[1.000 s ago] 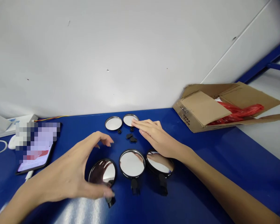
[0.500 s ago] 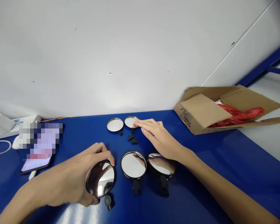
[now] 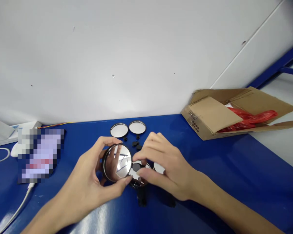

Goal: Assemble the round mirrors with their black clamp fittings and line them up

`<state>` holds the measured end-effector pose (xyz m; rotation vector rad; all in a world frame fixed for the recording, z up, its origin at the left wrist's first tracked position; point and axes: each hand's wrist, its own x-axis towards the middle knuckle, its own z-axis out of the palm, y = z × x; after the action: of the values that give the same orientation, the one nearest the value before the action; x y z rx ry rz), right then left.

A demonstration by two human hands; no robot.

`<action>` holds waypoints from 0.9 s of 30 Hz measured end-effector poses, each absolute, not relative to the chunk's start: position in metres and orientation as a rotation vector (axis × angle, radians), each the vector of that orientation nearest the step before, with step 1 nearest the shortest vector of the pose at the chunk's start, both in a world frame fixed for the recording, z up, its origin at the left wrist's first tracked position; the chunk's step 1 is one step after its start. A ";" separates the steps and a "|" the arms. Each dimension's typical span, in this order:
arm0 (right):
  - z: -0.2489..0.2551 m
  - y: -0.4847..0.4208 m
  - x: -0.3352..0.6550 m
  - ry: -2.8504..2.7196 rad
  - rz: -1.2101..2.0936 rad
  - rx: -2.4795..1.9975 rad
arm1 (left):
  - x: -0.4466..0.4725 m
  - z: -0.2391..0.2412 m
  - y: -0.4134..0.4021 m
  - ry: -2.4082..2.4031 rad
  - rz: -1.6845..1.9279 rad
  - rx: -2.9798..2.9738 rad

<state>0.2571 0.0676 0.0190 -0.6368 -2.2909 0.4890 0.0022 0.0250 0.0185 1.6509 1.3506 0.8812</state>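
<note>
My left hand (image 3: 84, 172) holds a round black-rimmed convex mirror (image 3: 116, 163) up off the table, its fingers behind the rim and its thumb below. My right hand (image 3: 164, 167) curves over a second round mirror (image 3: 138, 183), which is mostly hidden, and its black stem (image 3: 141, 196) shows below. A small dark round spot (image 3: 136, 167) lies between my right fingers; it could be a part or a reflection. A third mirror (image 3: 158, 168) is partly hidden by my right hand. Beyond lie two rimmed mirror discs (image 3: 118, 130) (image 3: 137, 127) and several small black parts (image 3: 136, 143).
The blue table (image 3: 210, 165) runs under everything. An open cardboard box (image 3: 211, 113) with red plastic (image 3: 249, 118) stands at the back right. A phone (image 3: 39, 156), blurred out, lies at the left with a white cable (image 3: 19, 198) beside it.
My left hand has lifted the mirror off the table and turned its face toward me. My right hand has moved from the far discs to the middle mirror.
</note>
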 end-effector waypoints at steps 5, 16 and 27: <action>0.015 0.061 0.252 -2.390 0.199 -0.664 | 0.016 0.009 0.014 1.374 0.895 1.658; 0.016 0.056 0.251 -2.436 0.012 -0.663 | 0.022 0.004 0.004 1.579 1.042 2.004; 0.027 0.045 0.254 -2.586 0.052 -0.656 | 0.024 0.000 0.003 1.459 1.005 1.967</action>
<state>0.2539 0.0450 0.0272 -0.6556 -2.5857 0.0516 0.0238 0.0033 0.0002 1.9669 1.4589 1.0047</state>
